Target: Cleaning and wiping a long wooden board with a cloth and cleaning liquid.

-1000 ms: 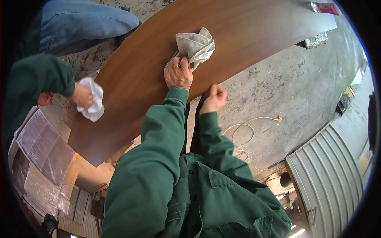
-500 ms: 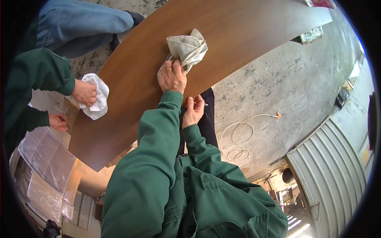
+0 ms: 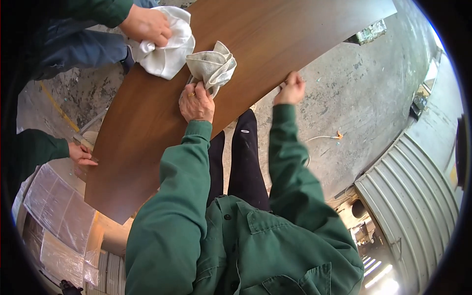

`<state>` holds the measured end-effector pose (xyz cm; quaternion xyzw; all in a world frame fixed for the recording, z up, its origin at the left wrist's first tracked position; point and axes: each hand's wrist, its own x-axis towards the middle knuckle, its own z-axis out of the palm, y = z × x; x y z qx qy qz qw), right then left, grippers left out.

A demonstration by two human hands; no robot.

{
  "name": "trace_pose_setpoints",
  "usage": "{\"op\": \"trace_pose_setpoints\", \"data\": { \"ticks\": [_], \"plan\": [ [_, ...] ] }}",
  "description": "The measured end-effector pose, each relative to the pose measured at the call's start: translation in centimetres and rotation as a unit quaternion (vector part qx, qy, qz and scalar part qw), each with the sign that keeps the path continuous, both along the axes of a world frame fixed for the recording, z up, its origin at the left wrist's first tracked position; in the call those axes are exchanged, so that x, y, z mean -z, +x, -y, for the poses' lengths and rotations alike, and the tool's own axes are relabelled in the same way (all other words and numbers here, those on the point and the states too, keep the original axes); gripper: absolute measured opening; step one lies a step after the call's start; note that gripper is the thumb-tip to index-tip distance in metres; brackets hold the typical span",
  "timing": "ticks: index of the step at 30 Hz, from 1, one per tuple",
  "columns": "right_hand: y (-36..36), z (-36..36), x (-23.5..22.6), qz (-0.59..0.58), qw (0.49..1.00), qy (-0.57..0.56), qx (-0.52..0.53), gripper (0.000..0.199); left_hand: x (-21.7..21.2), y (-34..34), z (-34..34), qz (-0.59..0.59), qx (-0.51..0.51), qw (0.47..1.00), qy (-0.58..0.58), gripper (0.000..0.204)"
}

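Note:
A long brown wooden panel (image 3: 147,113) with a curved outline stretches from the lower left to the upper right. My left hand (image 3: 197,102), with a ring on one finger, grips a bunched off-white cloth (image 3: 214,65) on the panel's surface. At the panel's near edge, farther right, is my right hand (image 3: 291,89), its fingers curled in and slightly blurred. Something small and pale may be between them, but I cannot make it out.
On the left a co-worker's hand (image 3: 147,25) presses a white cloth (image 3: 172,49) on the panel; their other hand (image 3: 81,154) is at its left end. Plastic-wrapped boxes (image 3: 59,196) stand lower left. A pale hose (image 3: 322,137) lies on the concrete floor, near ribbed metal sheeting (image 3: 403,196).
My right hand has moved right and farther away along the panel's edge. My left hand and its cloth appear slightly farther left. The co-worker's white cloth has moved up and right.

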<state>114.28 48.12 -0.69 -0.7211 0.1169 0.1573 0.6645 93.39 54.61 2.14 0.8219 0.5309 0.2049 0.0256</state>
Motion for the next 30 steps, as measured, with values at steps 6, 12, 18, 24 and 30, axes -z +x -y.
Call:
{"op": "trace_pose_setpoints", "data": {
  "ticks": [6,12,18,24,30],
  "plan": [
    [-1.0,0.8,0.2,0.039,0.998,-0.009,-0.042,0.017,-0.1,-0.3,-0.1,-0.02,-0.005,1.0,0.006,0.024],
    [10.9,-3.7,-0.9,0.031,0.998,-0.049,0.015,0.01,0.0,0.0,0.0,-0.014,-0.006,1.0,0.001,0.024],
    [1.4,0.6,0.8,0.09,0.994,-0.058,-0.033,0.013,-0.3,0.7,0.1,-0.024,0.004,1.0,-0.003,0.017],
    [-8.4,2.8,-0.8,0.034,0.99,-0.095,-0.098,0.018,-0.4,-0.5,0.0,-0.012,0.005,1.0,0.016,0.017],
    [9.7,-3.3,2.1,0.172,0.975,-0.136,0.03,0.021,-0.1,0.1,0.0,-0.01,0.004,1.0,0.013,0.017]
  ]
}}
